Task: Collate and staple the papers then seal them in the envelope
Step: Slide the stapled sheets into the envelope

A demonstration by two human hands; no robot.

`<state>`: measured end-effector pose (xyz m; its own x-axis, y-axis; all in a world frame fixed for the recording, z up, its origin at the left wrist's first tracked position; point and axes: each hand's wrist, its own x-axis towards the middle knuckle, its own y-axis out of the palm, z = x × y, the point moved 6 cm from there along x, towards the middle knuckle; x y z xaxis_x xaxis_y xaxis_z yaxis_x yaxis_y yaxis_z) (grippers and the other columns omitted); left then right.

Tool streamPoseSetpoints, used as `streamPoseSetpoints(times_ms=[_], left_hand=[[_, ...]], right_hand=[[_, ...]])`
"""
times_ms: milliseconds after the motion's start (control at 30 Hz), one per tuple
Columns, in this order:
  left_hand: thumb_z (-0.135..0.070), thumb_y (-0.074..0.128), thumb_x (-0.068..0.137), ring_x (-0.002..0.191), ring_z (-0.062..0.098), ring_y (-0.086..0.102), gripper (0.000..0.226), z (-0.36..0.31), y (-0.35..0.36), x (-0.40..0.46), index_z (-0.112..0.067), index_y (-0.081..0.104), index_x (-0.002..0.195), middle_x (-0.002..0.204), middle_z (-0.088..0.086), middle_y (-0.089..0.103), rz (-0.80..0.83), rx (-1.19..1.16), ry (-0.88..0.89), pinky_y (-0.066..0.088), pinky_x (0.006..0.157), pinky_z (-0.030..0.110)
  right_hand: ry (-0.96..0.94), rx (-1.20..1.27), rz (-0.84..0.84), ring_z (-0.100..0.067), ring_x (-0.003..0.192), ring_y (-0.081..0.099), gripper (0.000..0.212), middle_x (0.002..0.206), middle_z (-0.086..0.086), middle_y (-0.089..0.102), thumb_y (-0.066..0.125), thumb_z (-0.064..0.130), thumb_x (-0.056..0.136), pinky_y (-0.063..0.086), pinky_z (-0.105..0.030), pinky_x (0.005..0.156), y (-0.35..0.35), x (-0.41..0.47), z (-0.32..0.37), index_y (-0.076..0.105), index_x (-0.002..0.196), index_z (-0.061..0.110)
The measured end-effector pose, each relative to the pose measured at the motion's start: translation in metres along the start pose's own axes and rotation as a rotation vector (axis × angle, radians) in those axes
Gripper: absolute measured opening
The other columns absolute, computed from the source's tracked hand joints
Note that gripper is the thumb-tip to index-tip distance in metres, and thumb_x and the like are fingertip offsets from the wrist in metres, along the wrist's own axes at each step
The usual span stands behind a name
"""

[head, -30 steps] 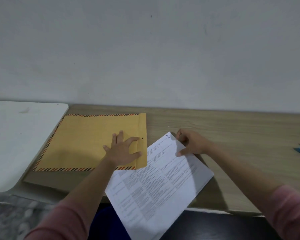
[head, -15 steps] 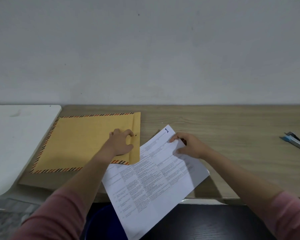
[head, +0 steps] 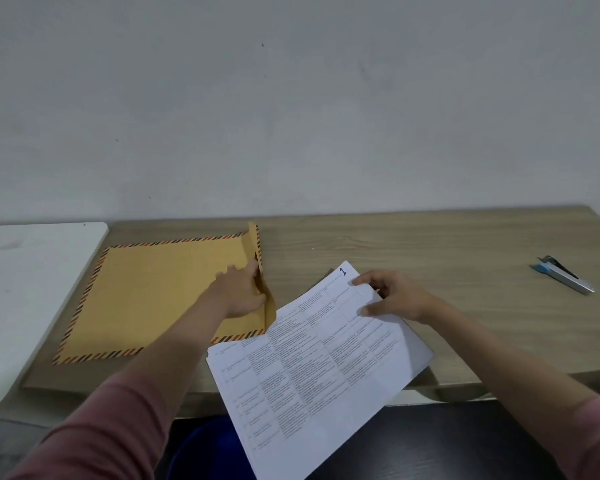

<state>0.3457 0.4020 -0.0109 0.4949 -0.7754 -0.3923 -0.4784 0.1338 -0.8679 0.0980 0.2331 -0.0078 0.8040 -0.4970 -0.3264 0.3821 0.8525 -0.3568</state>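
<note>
Pinching the flap of the flat mustard-yellow striped-edge envelope [head: 160, 296], the left hand [head: 241, 292] held its mouth facing right, toward the printed white paper stack [head: 312, 368] gripped by the right hand [head: 394, 296].

Left hand [head: 241, 292] now pinching envelope flap [head: 257, 251], lifted upright; earlier flat on envelope [head: 160, 292].

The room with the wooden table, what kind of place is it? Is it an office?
Probably a plain desk for paperwork, maybe an office or home study. A wooden table stands against a bare wall, with a big yellow envelope, printed papers and a stapler on it.
</note>
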Motion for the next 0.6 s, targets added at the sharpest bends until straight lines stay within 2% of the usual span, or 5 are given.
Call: streamPoseSetpoints(times_ms=[133,267,400,533,600], left_hand=[[-0.045,0.045,0.086,0.11,0.04,0.048,0.054,-0.004,0.006,0.006,-0.041,0.025,0.136,0.129,0.021,0.041,0.007,0.147,-0.018,0.046,0.09,0.044],[-0.031,0.037,0.092,0.117,0.039,0.047,0.054,-0.009,0.008,0.008,-0.048,0.021,0.141,0.144,0.027,0.027,0.056,0.204,-0.019,0.043,0.096,0.041],[-0.022,0.04,0.092,0.112,0.028,0.051,0.056,-0.017,0.005,0.009,-0.043,0.024,0.142,0.138,0.019,0.039,0.132,0.198,-0.009,0.044,0.084,0.034],[-0.032,0.049,0.091,0.11,0.028,0.05,0.053,-0.025,0.003,0.006,-0.036,0.029,0.14,0.121,0.013,0.054,0.118,0.228,0.028,0.047,0.082,0.036],[-0.04,0.053,0.091,0.11,0.027,0.05,0.054,-0.026,0.004,0.004,-0.035,0.029,0.139,0.117,0.012,0.056,0.09,0.239,0.038,0.048,0.085,0.037]], right_hand=[[0.041,0.079,0.003,-0.027,0.096,0.069,0.056,0.108,-0.01,0.07,0.082,0.002,0.065,0.056,-0.046,0.086,-0.003,-0.003,-0.012,0.062,0.114,0.02],[0.019,0.077,-0.035,-0.022,0.095,0.067,0.053,0.112,-0.009,0.067,0.078,-0.002,0.068,0.056,-0.039,0.083,-0.007,-0.01,-0.01,0.062,0.114,0.021],[-0.037,-0.04,-0.065,-0.01,0.092,0.064,0.05,0.112,0.001,0.063,0.075,0.003,0.073,0.054,-0.021,0.074,-0.009,-0.017,0.004,0.06,0.116,0.024],[-0.03,-0.114,-0.077,-0.001,0.096,0.059,0.063,0.108,0.013,0.059,0.085,0.015,0.063,0.048,-0.011,0.072,-0.013,-0.024,0.011,0.057,0.118,0.029],[-0.029,-0.124,-0.084,-0.002,0.098,0.059,0.065,0.11,0.013,0.059,0.086,0.015,0.062,0.046,-0.012,0.074,-0.017,-0.025,0.01,0.057,0.118,0.03]])
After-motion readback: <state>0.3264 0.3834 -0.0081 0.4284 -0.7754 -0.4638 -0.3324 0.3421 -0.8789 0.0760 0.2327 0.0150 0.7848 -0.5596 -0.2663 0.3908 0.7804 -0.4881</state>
